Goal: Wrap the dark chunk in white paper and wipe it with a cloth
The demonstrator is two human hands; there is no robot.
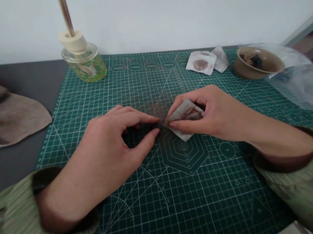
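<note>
My right hand (212, 112) pinches a small white wipe with brown stains (185, 122) between thumb and fingers. The wipe is folded, and one corner points left toward my other hand. My left hand (118, 139) is curled, with thumb and index fingertip drawn close together just left of that corner. Something dark and tiny seems to sit between those two fingertips, too blurred to name. Both hands are over the middle of a green cutting mat (150, 228) with white grid lines.
A reed diffuser bottle (85, 63) stands at the mat's back left. Brown leather (4, 113) lies at far left. More stained wipes (200, 62) lie at the back right, beside a tan bowl (245, 69) holding dark bits and a clear plastic bag (303, 86). A white wall (158, 14) rises behind.
</note>
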